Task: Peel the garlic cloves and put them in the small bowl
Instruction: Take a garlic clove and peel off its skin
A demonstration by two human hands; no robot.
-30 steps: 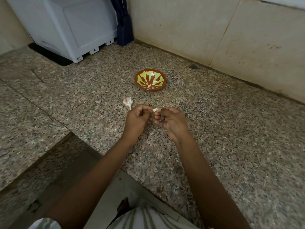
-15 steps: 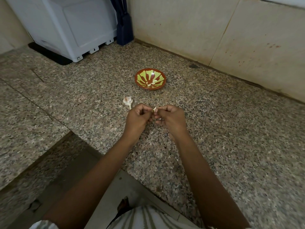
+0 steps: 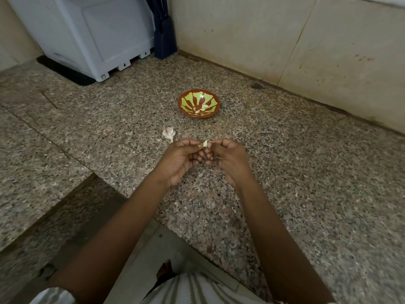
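Observation:
A garlic clove sits between my two hands, just above the granite counter. My left hand pinches its left end with curled fingers and my right hand pinches its right end. The rest of the garlic bulb lies on the counter just beyond my left hand. Farther back stands the small red and green bowl with a few pale peeled cloves inside.
The speckled granite counter runs back to a beige tiled wall. A white appliance on a black mat stands at the back left, with a dark blue object beside it. The counter edge drops off at the lower left.
Both hands have stayed over the same spot, working the clove between the fingertips. The clove now shows a little more between the thumbs.

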